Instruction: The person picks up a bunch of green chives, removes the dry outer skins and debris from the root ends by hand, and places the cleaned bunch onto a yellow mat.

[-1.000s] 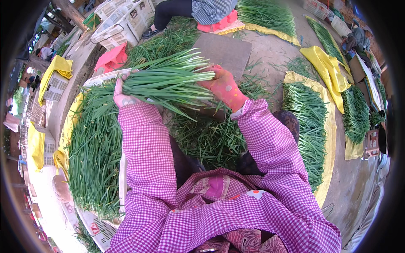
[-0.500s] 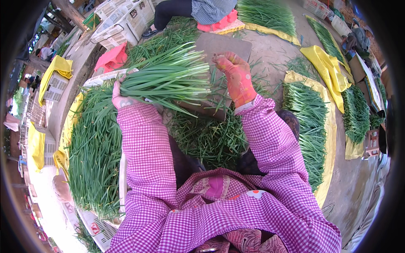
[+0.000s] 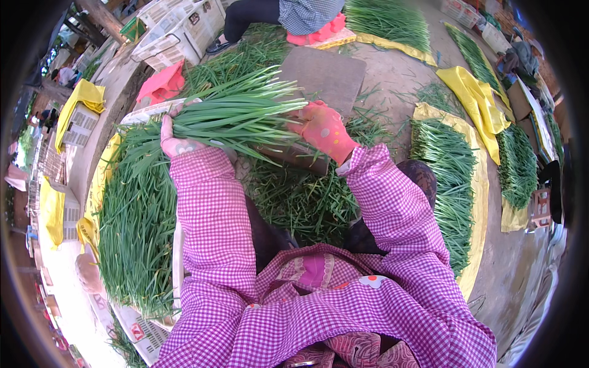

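My left hand (image 3: 175, 136), in a pale pink glove, is closed around a bunch of garlic chives (image 3: 239, 119) by its green leaf part. The bunch lies level, with its whitish stem ends fanned out to the right. At those ends is my right hand (image 3: 324, 130), in an orange-pink spotted glove, its fingers pinched on a few outer stems; the fingertips are partly hidden. Under my left forearm, more garlic chives (image 3: 138, 227) fill a white crate. Loose green leaves (image 3: 300, 202) lie heaped between my legs, below the bunch.
A dark flat board (image 3: 325, 73) lies ahead, with a red-pink plastic piece (image 3: 162, 84) to its left. At right, chives are lined up on a yellow sheet (image 3: 481, 202). White crates (image 3: 184, 37) stand far left. Another person (image 3: 307, 15) sits opposite.
My right hand has come down and left from above the floor to the stem ends, and its fingers now touch them. The left hand with the bunch has hardly moved.
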### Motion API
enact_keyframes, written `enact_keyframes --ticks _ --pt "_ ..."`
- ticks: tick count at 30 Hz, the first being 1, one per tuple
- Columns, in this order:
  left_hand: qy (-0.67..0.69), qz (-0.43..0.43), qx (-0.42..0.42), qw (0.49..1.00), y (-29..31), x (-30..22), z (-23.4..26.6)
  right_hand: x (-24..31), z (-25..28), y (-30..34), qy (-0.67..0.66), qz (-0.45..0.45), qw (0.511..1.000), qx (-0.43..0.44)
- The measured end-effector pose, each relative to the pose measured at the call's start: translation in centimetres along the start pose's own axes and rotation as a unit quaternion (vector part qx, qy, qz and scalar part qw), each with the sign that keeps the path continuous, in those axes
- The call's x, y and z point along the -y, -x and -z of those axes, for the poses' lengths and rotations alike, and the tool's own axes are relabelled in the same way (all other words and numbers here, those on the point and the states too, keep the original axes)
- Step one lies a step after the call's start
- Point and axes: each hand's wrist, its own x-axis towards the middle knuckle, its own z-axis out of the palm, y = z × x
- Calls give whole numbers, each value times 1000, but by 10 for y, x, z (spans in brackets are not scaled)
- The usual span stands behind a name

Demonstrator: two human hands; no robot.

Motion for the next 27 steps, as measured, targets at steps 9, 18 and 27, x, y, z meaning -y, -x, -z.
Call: enact_keyframes --ticks 9,18,27 --pt "21 45 9 999 -8 7 8 -15 -18 -7 -429 -130 893 -31" --pt "-65 20 -28 997 6 7 -4 -22 2 -10 -597 -148 788 -35" --pt "60 -4 -38 997 3 -1 -2 -19 48 -7 -410 -137 888 -160"
